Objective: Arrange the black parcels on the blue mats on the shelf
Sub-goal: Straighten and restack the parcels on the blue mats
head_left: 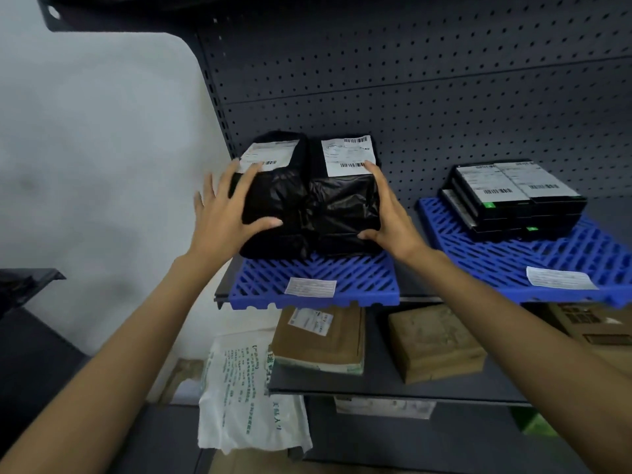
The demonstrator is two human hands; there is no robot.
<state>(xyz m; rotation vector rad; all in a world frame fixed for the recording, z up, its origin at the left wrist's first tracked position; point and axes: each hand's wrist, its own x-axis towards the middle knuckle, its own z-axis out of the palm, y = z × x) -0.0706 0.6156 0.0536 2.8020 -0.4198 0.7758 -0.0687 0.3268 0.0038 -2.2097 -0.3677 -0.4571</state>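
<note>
Two black plastic-wrapped parcels lie side by side on the left blue mat (359,278), each with a white label on top. My left hand (225,213) presses against the left side of the left parcel (273,200), fingers spread. My right hand (390,213) clasps the right side of the right parcel (342,203), thumb on its front. A stack of flat black boxes (519,200) with white labels sits on the right blue mat (533,254).
The dark pegboard back panel (410,80) rises behind the shelf. Below, brown padded envelopes (321,336), a brown box (434,347) and a white plastic mailer (239,391) lie on lower shelves. A white wall (102,148) stands to the left.
</note>
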